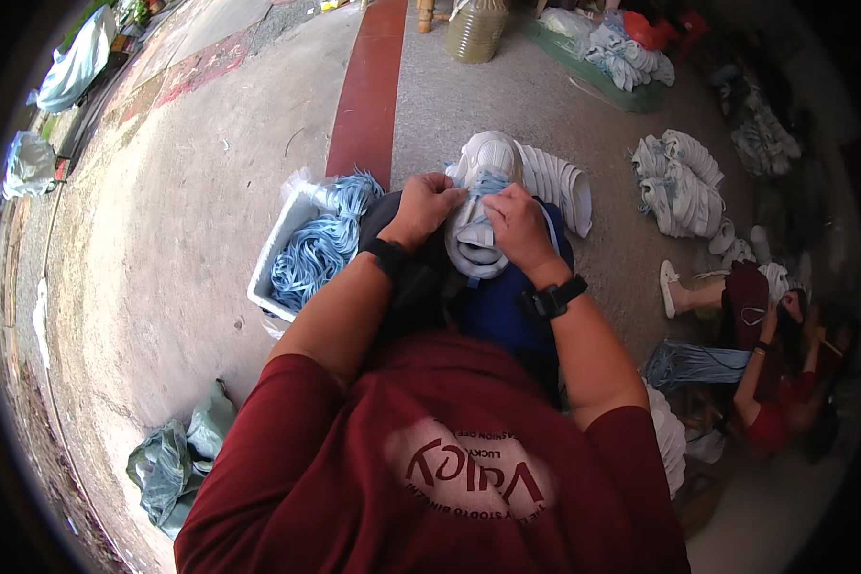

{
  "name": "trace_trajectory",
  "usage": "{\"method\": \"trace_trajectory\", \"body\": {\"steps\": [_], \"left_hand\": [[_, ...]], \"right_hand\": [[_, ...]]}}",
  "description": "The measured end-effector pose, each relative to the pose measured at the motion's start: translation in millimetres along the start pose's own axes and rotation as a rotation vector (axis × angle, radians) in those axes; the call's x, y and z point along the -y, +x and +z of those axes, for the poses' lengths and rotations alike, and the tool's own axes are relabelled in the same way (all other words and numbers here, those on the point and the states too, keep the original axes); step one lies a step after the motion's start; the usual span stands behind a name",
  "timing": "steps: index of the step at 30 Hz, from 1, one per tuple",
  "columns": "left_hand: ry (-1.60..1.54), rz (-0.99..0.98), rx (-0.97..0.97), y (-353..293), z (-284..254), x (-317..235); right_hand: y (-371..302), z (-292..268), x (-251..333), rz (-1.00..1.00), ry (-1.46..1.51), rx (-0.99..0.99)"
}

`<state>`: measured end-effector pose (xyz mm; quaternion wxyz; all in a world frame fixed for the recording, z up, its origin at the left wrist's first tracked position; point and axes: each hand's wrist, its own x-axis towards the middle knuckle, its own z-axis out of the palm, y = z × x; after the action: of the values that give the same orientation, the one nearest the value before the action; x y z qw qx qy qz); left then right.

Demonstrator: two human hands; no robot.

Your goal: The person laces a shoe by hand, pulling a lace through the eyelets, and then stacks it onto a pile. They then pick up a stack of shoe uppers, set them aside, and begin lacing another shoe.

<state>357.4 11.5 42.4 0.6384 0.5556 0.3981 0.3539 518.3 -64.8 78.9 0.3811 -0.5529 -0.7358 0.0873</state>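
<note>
A white sneaker [496,153] sits over my lap, its toe pointing away from me and its opening toward me. Light blue shoelace [491,182] runs across its front. My left hand [427,209] pinches at the left eyelet edge, fingers closed. My right hand [523,226] is also closed, thumb and fingertips together on the lace at the right side. The lace ends between the fingertips are too small to make out fully. Just right of the sneaker, a nested row of white shoe uppers [566,191] lies on the floor.
At my left stands a white box [260,277] full of blue laces [308,263]. Several bundles of white shoes [679,187] lie to the right, near a seated co-worker [780,402]. A green bag [167,469] rests at lower left; a tan container [476,33] stands ahead.
</note>
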Motion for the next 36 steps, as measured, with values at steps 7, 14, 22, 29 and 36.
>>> {"method": "trace_trajectory", "body": {"steps": [7, 14, 22, 29, 36], "left_hand": [[0.276, 0.153, -0.009, 5, 4, 2], [0.473, 0.298, -0.157, -1, 14, -3], [0.979, 0.49, 0.005, -22, 14, -22], [0.672, 0.378, -0.067, -17, 7, -16], [0.25, 0.167, 0.057, -20, -1, -10]], "right_hand": [[-3, 10, -2, 0.054, -0.028, -0.029], [-1, 18, -2, 0.108, 0.007, -0.082], [6, 16, 6, 0.163, -0.175, 0.021], [14, 21, 15, 0.109, -0.383, 0.08], [-9, -30, 29, 0.056, 0.368, -0.023]]}}
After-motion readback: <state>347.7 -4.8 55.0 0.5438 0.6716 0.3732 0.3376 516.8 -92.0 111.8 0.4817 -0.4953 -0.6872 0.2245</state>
